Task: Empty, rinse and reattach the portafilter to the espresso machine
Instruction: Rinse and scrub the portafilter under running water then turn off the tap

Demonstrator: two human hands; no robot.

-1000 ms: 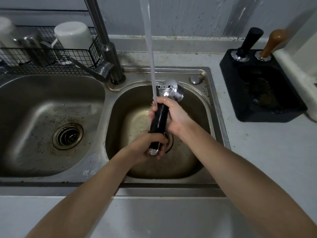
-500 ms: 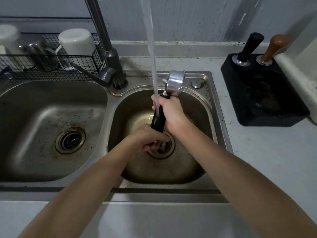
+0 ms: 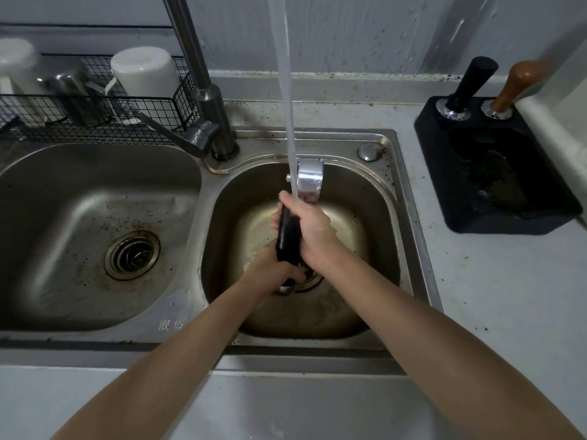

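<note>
Both hands wrapped round portafilter [image 3: 288, 236] handle, frame centre: right hand [image 3: 313, 227] high, left hand [image 3: 273, 274] low; water [image 3: 287, 106] hitting basket.

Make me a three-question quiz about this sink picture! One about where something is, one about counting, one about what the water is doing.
1. Where is the portafilter?
A. over the right basin
B. in the wire rack
C. on the counter

2. How many handles stand in the black box?
A. one
B. two
C. four

3. What is the tap water doing?
A. running
B. turned off
C. only dripping

Answers:
1 A, both the left hand and right hand grip it over the right basin.
2 B, one black, one brown.
3 A, a steady stream falls onto the portafilter.
</note>
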